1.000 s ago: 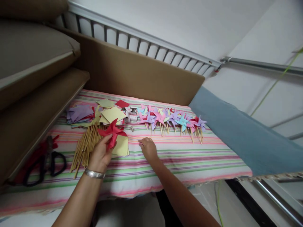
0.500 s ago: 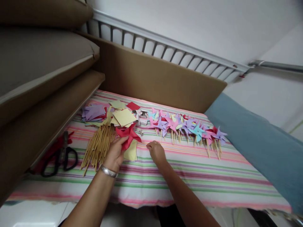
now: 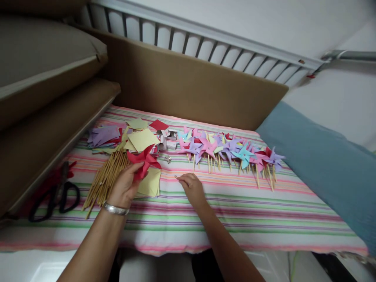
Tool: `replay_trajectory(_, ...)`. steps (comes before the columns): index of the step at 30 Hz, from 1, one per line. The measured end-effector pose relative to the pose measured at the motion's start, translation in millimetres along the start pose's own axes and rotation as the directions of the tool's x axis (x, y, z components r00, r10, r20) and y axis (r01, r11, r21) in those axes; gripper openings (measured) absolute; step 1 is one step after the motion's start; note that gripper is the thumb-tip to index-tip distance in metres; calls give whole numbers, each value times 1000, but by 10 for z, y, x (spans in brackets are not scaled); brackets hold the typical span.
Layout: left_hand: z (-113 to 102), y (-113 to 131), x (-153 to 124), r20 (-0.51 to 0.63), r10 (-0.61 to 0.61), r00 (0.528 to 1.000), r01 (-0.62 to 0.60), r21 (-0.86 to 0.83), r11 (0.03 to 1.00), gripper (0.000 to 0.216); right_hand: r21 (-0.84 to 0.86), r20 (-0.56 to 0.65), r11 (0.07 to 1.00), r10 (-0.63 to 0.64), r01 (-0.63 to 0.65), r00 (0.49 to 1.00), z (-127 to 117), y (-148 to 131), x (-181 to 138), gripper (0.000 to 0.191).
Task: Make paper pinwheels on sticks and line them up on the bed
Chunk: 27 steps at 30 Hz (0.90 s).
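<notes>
My left hand (image 3: 125, 187) is closed on a red paper pinwheel (image 3: 143, 161), its folded blades spread above the fingers. Thumb and fingertips of my right hand (image 3: 190, 187) are pinched together over the striped cloth, with a tiny shiny pin (image 3: 175, 176) at their tips. A little heap of metal pins (image 3: 168, 159) lies between the hands, farther back. Beside my left hand is a bundle of thin wooden sticks (image 3: 102, 176), and pale yellow paper squares (image 3: 151, 183) lie partly under the pinwheel.
Finished pinwheels on sticks (image 3: 232, 150) line the right side. Stacked coloured paper (image 3: 143, 140) and small boxes (image 3: 167, 139) stand at the back. Black-handled scissors (image 3: 57, 196) lie at left, by the padded stack (image 3: 53, 105). A brown board (image 3: 190, 84) borders the far edge.
The view has shifted, so most things sit farther left. My left hand, with the red pinwheel, has moved away from my right hand. A tiny pin now shows at my right fingertips.
</notes>
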<state>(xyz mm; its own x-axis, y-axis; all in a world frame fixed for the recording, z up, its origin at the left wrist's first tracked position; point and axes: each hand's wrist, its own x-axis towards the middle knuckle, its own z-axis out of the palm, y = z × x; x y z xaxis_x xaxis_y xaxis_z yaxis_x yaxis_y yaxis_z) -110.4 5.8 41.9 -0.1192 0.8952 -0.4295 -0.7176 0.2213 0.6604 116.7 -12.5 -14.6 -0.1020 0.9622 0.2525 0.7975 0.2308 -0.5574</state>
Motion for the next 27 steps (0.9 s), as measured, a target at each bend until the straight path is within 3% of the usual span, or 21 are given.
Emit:
replay_trajectory(12,205,-148,-101,10,-58,998,59,-56,997,14,-193,80,981,42,-25,996,184,-86,339,18)
replay_trajectory(20,185,-60,-26,-15,-17,1000,17,4,1000,11,-104,130,994,33,-20,991,144,-107,463,19)
replay_trajectory(27,91,0,-32,5,-2,1000,2,2,1000,13,-7,108,991,137,-137,985,126,13,486,21)
